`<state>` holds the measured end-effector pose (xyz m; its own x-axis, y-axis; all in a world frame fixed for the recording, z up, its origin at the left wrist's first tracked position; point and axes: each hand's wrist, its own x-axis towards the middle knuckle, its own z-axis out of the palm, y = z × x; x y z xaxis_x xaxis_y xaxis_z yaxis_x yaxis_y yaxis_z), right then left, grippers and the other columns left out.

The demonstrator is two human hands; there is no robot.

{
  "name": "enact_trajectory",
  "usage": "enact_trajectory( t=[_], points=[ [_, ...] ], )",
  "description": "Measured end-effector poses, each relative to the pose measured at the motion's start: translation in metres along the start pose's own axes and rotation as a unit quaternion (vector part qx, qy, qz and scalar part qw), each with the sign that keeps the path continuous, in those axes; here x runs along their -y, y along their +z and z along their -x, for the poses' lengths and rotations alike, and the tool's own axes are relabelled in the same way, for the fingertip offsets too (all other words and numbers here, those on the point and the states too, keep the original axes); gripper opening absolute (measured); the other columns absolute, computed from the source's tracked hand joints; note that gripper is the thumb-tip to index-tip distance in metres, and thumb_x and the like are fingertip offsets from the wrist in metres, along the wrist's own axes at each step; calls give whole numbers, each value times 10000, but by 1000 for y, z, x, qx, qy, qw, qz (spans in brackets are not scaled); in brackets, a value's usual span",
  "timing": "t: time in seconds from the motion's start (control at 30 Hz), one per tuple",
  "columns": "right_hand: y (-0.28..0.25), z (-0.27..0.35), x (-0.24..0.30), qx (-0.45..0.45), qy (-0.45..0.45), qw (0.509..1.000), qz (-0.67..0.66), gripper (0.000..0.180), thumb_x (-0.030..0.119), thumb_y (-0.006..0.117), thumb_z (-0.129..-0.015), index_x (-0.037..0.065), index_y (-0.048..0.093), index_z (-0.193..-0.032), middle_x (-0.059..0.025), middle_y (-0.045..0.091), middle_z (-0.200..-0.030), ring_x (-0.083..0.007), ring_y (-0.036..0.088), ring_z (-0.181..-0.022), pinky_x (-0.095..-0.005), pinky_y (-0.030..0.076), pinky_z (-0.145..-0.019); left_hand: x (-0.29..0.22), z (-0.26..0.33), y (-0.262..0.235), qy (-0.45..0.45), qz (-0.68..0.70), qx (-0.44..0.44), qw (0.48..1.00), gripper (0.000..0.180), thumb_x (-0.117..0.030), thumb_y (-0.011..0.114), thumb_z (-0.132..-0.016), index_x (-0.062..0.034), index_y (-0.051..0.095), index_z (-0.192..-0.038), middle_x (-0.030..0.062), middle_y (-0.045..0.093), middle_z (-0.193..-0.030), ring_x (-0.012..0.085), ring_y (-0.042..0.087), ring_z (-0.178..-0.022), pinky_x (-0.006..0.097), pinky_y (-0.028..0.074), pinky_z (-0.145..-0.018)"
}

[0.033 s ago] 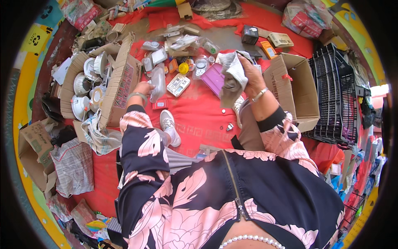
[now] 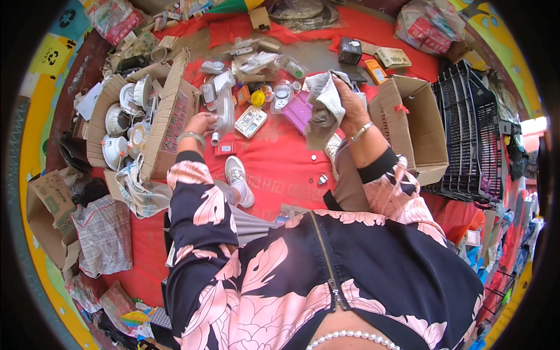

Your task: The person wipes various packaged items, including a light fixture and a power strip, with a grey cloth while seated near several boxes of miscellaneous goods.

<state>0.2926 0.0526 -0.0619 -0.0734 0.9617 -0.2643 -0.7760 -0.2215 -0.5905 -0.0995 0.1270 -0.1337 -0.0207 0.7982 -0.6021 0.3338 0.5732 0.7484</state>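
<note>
Right hand (image 2: 350, 108) clenched on grey cloth (image 2: 322, 108), raised over red mat (image 2: 274, 157), left hand (image 2: 201, 123) gripping clear packet (image 2: 224, 114) beside cardboard box (image 2: 169, 116)

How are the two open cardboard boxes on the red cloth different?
The left cardboard box holds white dishes; the right cardboard box looks empty. The left box sits beside the left hand, the right one beside the right hand, which holds a grey cloth. Both are brown with open flaps.

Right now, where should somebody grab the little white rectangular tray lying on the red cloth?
Grip the small white rectangular tray across its two long edges, coming from above. It lies flat and tilted on the red cloth, apart from the left hand, so only its rim offers a hold.
</note>
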Motion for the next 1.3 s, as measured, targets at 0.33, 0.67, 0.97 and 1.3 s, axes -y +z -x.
enact_trajectory(
  t=[0.33,0.67,0.97,1.3],
  points=[
    [14,33,7,81,-68,991,-86,355,348,567,-897,59,578,-1103,-81,641,-1012,-225,625,-879,-359,512,-790,-54,167,78,302,559,298,712,433,-238,429,-932,-3,410,-1296,142,491,-1278,299,501,-1149,465,415,-967],
    [76,71,-5,108,-478,791,367,372,162,625,-812,99,547,-1170,-81,580,-1132,-217,578,-1000,-356,477,-863,-58,154,133,265,572,267,729,432,-282,438,-945,-29,426,-1294,116,524,-1245,257,515,-1133,391,431,-957],
    [122,83,-48,153,-607,428,652,336,170,678,-634,130,606,-959,-38,569,-1072,-233,551,-996,-362,430,-870,-33,136,146,352,491,256,755,432,-341,320,-974,-34,426,-1259,111,462,-1267,239,454,-1174,383,376,-997],
    [57,20,45,-119,-549,411,718,316,235,678,-703,93,622,-980,-110,615,-1030,-314,573,-976,-382,461,-863,-55,172,128,413,367,193,811,368,-139,512,-891,30,478,-1216,156,566,-1148,239,587,-1000,396,527,-840]
  ],
)
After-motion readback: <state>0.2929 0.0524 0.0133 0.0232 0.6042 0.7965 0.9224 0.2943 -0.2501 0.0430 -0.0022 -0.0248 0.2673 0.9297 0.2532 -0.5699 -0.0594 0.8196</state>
